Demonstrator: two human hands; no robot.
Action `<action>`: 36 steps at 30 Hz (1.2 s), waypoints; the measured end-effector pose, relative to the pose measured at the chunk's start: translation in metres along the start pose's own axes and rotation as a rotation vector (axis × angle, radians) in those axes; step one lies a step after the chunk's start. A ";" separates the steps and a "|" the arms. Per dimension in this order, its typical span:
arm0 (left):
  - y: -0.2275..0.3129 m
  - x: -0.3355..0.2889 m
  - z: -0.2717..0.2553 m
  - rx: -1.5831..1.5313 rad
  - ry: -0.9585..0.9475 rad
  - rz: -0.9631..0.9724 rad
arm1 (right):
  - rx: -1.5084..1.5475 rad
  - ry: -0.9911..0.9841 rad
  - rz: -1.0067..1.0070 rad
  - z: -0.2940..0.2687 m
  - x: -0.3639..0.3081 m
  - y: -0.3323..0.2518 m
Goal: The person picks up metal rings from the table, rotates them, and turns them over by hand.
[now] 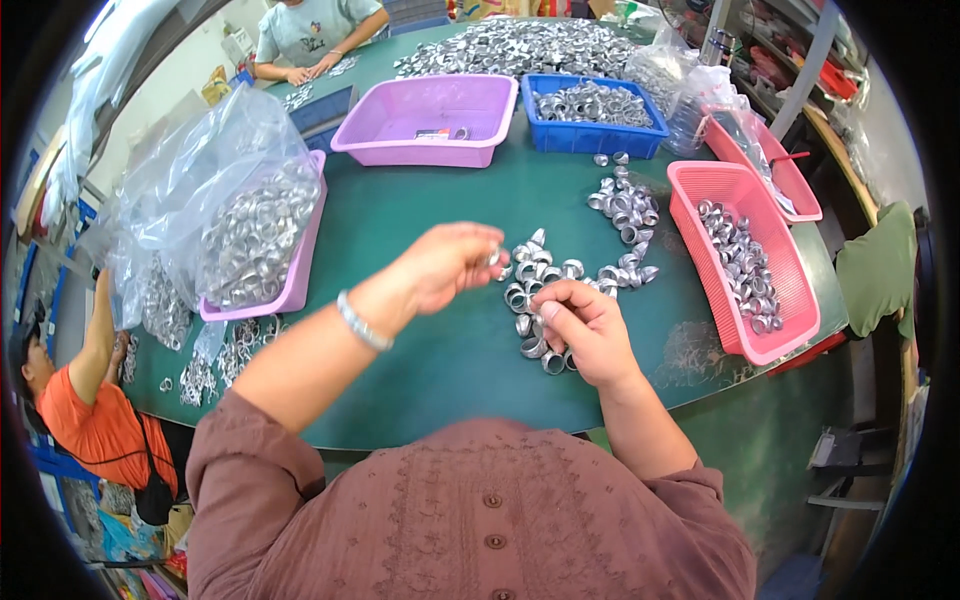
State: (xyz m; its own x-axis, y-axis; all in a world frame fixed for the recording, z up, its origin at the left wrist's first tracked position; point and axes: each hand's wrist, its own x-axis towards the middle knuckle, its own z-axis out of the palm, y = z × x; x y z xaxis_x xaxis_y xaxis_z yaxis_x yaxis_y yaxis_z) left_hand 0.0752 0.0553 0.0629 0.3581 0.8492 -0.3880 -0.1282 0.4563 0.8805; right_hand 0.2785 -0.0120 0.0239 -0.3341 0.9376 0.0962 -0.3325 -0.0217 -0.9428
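Note:
Loose silver metal rings (545, 273) lie in a heap on the green table (420, 210) in front of me. My left hand (452, 266) is just left of the heap, fingers curled in, with a small silver ring (493, 258) pinched at its fingertips. At the heap's near right side, my right hand (592, 330) has thumb and forefinger pressed together over the rings. What sits in that pinch is mostly hidden. A second loose cluster of rings (628, 208) trails away toward the far right.
A pink basket (690, 210) of rings stands right, a blue basket (597, 137) of rings and a purple basket (420, 150) ahead. Bagged rings fill another purple basket (300, 285) at left. A large ring pile (520, 45) covers the far end. Other people work left and far.

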 end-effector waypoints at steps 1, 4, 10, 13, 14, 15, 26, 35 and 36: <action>0.015 0.023 0.008 -0.041 0.021 0.007 | 0.112 0.040 0.046 -0.003 0.001 -0.003; 0.065 0.092 0.016 -0.060 0.002 0.157 | 0.239 0.089 0.031 -0.003 0.004 -0.003; 0.094 0.124 0.041 0.334 0.186 0.341 | 0.408 0.196 -0.116 -0.015 0.011 -0.004; 0.058 0.104 0.022 0.837 -0.043 0.294 | 0.398 0.238 -0.125 -0.018 0.010 -0.005; 0.047 0.090 0.015 1.006 -0.043 0.306 | 0.373 0.242 -0.120 -0.017 0.010 -0.005; 0.027 0.082 -0.006 1.063 -0.010 0.474 | 0.373 0.217 -0.114 -0.012 0.010 -0.007; -0.038 0.021 -0.021 1.097 0.060 0.406 | 0.228 0.166 -0.047 -0.007 0.009 0.005; -0.048 -0.022 -0.024 0.125 -0.036 0.206 | 0.050 0.059 -0.010 0.014 0.008 0.002; -0.048 -0.028 -0.022 -0.094 -0.067 0.125 | 0.044 0.038 -0.013 0.016 0.008 0.002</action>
State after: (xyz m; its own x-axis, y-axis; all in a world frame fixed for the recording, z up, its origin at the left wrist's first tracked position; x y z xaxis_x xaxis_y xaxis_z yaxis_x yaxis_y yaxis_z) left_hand 0.0511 0.0152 0.0257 0.3941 0.8828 -0.2555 -0.2606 0.3739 0.8901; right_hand 0.2605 -0.0103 0.0276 -0.2960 0.9505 0.0949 -0.3751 -0.0243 -0.9267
